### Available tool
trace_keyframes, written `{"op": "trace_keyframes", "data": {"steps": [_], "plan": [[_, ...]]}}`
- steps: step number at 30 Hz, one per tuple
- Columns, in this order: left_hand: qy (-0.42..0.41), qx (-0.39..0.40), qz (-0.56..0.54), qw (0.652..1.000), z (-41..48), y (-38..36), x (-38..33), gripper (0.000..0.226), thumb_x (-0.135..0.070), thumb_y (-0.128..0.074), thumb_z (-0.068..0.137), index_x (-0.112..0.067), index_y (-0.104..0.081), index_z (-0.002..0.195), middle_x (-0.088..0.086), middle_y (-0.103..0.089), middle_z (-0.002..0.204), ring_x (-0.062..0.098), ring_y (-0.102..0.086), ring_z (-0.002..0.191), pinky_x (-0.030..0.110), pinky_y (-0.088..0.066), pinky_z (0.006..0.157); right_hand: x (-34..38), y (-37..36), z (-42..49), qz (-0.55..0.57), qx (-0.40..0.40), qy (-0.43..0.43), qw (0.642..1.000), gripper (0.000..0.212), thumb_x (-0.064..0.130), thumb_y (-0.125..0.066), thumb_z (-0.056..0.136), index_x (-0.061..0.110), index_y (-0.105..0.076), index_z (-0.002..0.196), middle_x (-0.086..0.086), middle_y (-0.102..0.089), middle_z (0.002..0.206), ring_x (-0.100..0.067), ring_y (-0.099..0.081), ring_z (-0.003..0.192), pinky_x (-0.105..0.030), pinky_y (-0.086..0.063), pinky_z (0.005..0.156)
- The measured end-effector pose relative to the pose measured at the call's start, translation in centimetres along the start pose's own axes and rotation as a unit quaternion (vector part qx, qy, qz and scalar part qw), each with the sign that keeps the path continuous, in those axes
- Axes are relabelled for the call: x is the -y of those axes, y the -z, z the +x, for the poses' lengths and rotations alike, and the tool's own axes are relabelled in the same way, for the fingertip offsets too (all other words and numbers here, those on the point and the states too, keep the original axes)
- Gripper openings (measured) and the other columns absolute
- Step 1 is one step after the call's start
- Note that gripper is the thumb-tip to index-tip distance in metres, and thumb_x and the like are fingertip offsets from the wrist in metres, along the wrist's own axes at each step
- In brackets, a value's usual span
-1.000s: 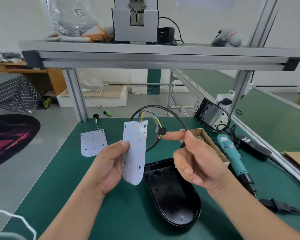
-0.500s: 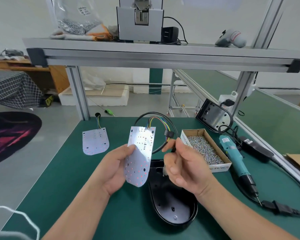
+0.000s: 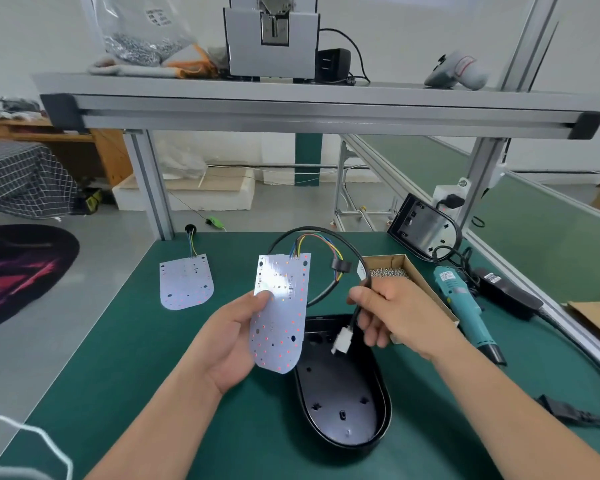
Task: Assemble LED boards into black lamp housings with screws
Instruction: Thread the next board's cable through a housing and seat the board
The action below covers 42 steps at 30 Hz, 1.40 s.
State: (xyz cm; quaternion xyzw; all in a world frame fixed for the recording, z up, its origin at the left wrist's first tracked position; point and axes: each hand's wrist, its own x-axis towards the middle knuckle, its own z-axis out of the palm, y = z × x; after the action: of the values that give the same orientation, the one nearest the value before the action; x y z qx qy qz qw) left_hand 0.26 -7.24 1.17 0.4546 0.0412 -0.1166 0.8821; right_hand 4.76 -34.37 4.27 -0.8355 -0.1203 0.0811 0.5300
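**LED BOARD AND CABLE HELD OVER OPEN HOUSING**

**Left hand.** The left hand (image 3: 229,341) holds the LED board (image 3: 279,313) upright above the green table (image 3: 118,358), near the centre. The thumb is pressed flat on the board's face at its left edge. The other fingers lie behind the board and cannot be seen. The board's rounded end points down. Coloured wires (image 3: 312,241) leave its upper, far edge.

**Right hand.** The right hand (image 3: 395,313) grips the black cable (image 3: 362,271), which loops from the wires round to the right. The fingers are curled round the cable, and it passes between thumb and forefinger. A white connector (image 3: 342,341) hangs just below the hand on the cable's free end.

**Housing.** The black lamp housing (image 3: 343,410) lies open side up on the table, to the near right of the board. The connector hangs over its far end. The board's lower right edge overlaps the housing's far-left rim in this view. Contact between the two cannot be confirmed.

**Other items.**
- A second LED board (image 3: 186,282) lies flat on the table at the far left, well apart from the hands.
- A cardboard box of screws (image 3: 392,271) sits just beyond the right hand.
- A teal electric screwdriver (image 3: 461,306) lies to the right of the box.
- A second housing (image 3: 423,226) leans at the far right corner.
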Motion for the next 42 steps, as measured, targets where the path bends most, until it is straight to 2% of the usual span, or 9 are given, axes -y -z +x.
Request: {"op": "trace_keyframes", "data": {"steps": [4, 10, 17, 26, 31, 33, 36, 39, 42], "plan": [[-0.006, 0.011, -0.009, 1.0, -0.1, -0.1, 0.1, 0.024, -0.025, -0.064, 0.095, -0.016, -0.084, 0.103, 0.01, -0.077, 0.117, 0.028, -0.076, 0.1, 0.041, -0.063, 0.078, -0.1, -1.7, 0.0, 0.014, 0.001, 0.047, 0.999, 0.015, 0.014, -0.062, 0.105, 0.018, -0.067, 0.092, -0.009, -0.072, 0.074, -0.036, -0.072, 0.059, -0.034, -0.052, 0.047], [-0.023, 0.02, -0.009, 1.0, -0.1, -0.1, 0.2, 0.035, -0.026, -0.065, 0.097, -0.009, -0.077, 0.125, 0.013, -0.073, 0.129, 0.029, -0.074, 0.108, 0.043, -0.062, 0.083, 0.0, -2.8, -0.8, -0.074, -0.028, 0.1, 0.992, 0.012, 0.025, -0.061, 0.099, 0.033, -0.067, 0.092, 0.002, -0.074, 0.07, -0.014, -0.069, 0.054, -0.023, -0.054, 0.053], [-0.043, 0.047, 0.001, 0.998, -0.4, -0.9, 0.3, 0.043, -0.029, -0.066, 0.096, -0.01, -0.072, 0.134, 0.012, -0.073, 0.129, 0.027, -0.073, 0.108, 0.041, -0.062, 0.085, 0.3, -3.1, -1.0, -0.012, 0.046, 0.076, 0.996, 0.014, 0.034, -0.066, 0.093, 0.021, -0.07, 0.091, -0.008, -0.076, 0.078, -0.04, -0.072, 0.066, -0.036, -0.055, 0.056], [-0.057, 0.065, -0.011, 0.996, -0.6, -2.0, 1.5, 0.039, -0.032, -0.062, 0.101, -0.009, -0.074, 0.13, 0.014, -0.073, 0.125, 0.029, -0.074, 0.106, 0.043, -0.061, 0.085, 0.2, -2.2, -0.5, 0.085, 0.104, -0.002, 0.991, 0.012, 0.005, -0.064, 0.103, -0.007, -0.066, 0.105, -0.022, -0.077, 0.091, -0.029, -0.076, 0.071, -0.028, -0.055, 0.051], [-0.089, 0.029, -0.025, 0.995, -0.5, -2.9, 2.3, 0.034, -0.034, -0.058, 0.102, -0.012, -0.08, 0.117, 0.014, -0.076, 0.113, 0.027, -0.076, 0.095, 0.039, -0.062, 0.074, -0.1, -4.1, -0.9, 0.057, 0.044, 0.02, 0.997, 0.008, 0.012, -0.066, 0.102, 0.005, -0.062, 0.103, -0.009, -0.077, 0.08, -0.025, -0.075, 0.066, -0.028, -0.05, 0.047], [-0.096, 0.019, -0.051, 0.994, -0.5, -3.2, 2.2, 0.036, -0.034, -0.057, 0.101, -0.012, -0.08, 0.117, 0.011, -0.076, 0.113, 0.026, -0.076, 0.095, 0.04, -0.062, 0.074, -0.2, -4.7, -1.0, -0.042, -0.009, 0.069, 0.997, 0.009, 0.023, -0.069, 0.1, 0.02, -0.063, 0.094, -0.002, -0.075, 0.078, -0.018, -0.07, 0.062, -0.032, -0.052, 0.056], [-0.096, 0.02, -0.075, 0.992, -0.7, -3.5, 2.1, 0.034, -0.034, -0.059, 0.098, -0.013, -0.082, 0.111, 0.009, -0.076, 0.108, 0.026, -0.076, 0.093, 0.039, -0.063, 0.071, -0.4, -4.8, -1.2, -0.148, -0.074, 0.151, 0.975, 0.012, 0.033, -0.074, 0.095, 0.028, -0.066, 0.089, 0.008, -0.066, 0.086, -0.009, -0.063, 0.088, -0.026, -0.048, 0.078], [-0.096, 0.016, -0.081, 0.992, -0.8, -3.5, 2.1, 0.034, -0.034, -0.059, 0.098, -0.01, -0.079, 0.112, 0.01, -0.075, 0.107, 0.028, -0.075, 0.093, 0.039, -0.063, 0.071, -0.4, -4.7, -1.2, -0.133, -0.045, 0.171, 0.975, 0.002, 0.034, -0.071, 0.1, 0.032, -0.071, 0.1, 0.017, -0.067, 0.102, -0.006, -0.059, 0.11, -0.024, -0.045, 0.094], [-0.093, 0.017, -0.076, 0.993, -0.7, -3.5, 2.1, 0.038, -0.033, -0.059, 0.1, -0.005, -0.065, 0.123, 0.012, -0.074, 0.107, 0.03, -0.074, 0.093, 0.041, -0.063, 0.072, -0.7, -4.4, -1.0, -0.11, 0.029, 0.123, 0.986, 0.015, 0.042, -0.06, 0.106, 0.037, -0.07, 0.116, 0.01, -0.076, 0.103, -0.01, -0.068, 0.101, -0.038, -0.053, 0.097]]}}
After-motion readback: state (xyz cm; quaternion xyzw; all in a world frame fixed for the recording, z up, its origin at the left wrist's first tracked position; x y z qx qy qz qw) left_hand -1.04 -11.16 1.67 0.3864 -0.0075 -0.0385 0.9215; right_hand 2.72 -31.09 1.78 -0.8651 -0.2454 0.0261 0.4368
